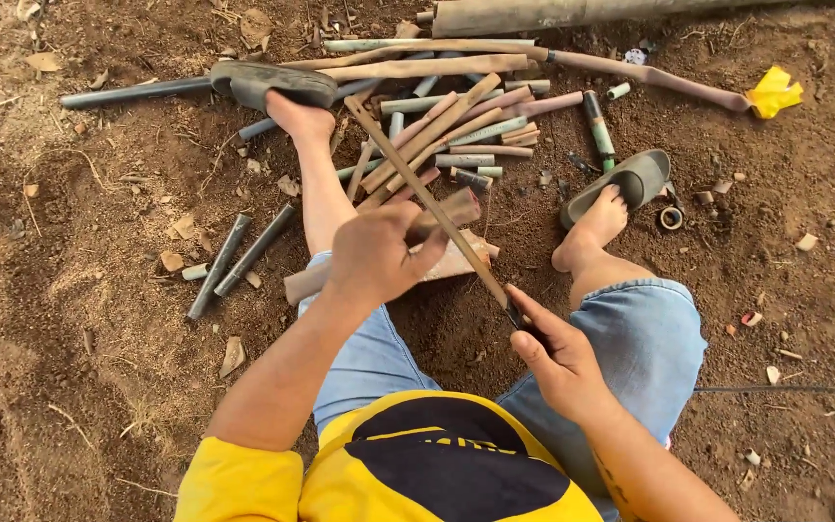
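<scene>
Head view | bamboo piece (442,215) is held tight by left hand (374,253) | long blade (427,198) is gripped by right hand (553,350) at 5 o'clock | fingers are best kept off its edge

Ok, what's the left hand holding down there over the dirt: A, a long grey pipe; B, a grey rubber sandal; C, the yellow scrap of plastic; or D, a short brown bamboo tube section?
D: the left hand is wrapped around a short brown bamboo tube section, while the right hand grips a long thin blade laid across it.
</scene>
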